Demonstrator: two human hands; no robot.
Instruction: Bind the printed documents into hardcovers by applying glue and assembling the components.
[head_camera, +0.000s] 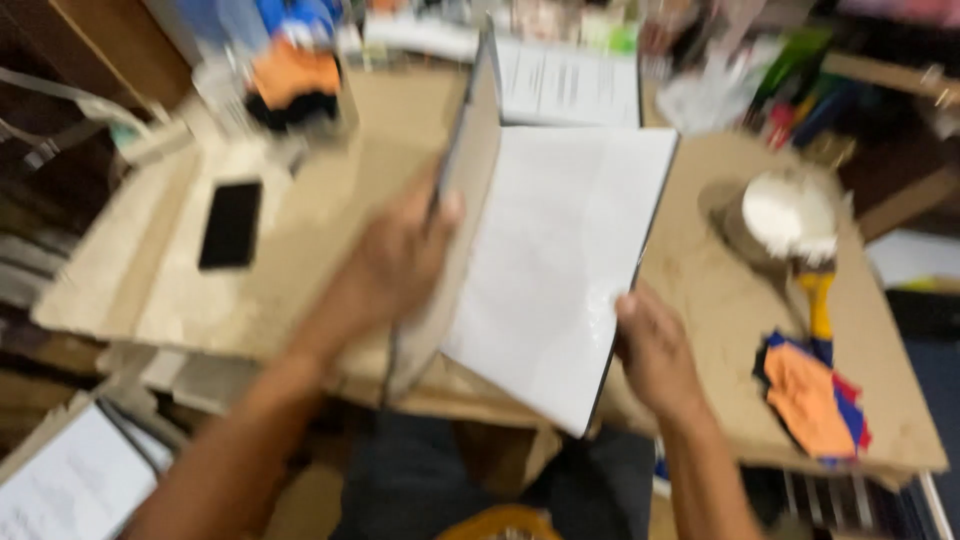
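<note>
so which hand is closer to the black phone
Left. The left hand grips the board just right of the black phone; the right hand is far across the white sheet.

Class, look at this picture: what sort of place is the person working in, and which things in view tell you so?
Probably a crowded craft or hobby workspace. The hands hold an open book over a cardboard-covered table; a brush with a yellow handle lies by orange and blue fabric pieces, and a black phone rests to the left.
</note>
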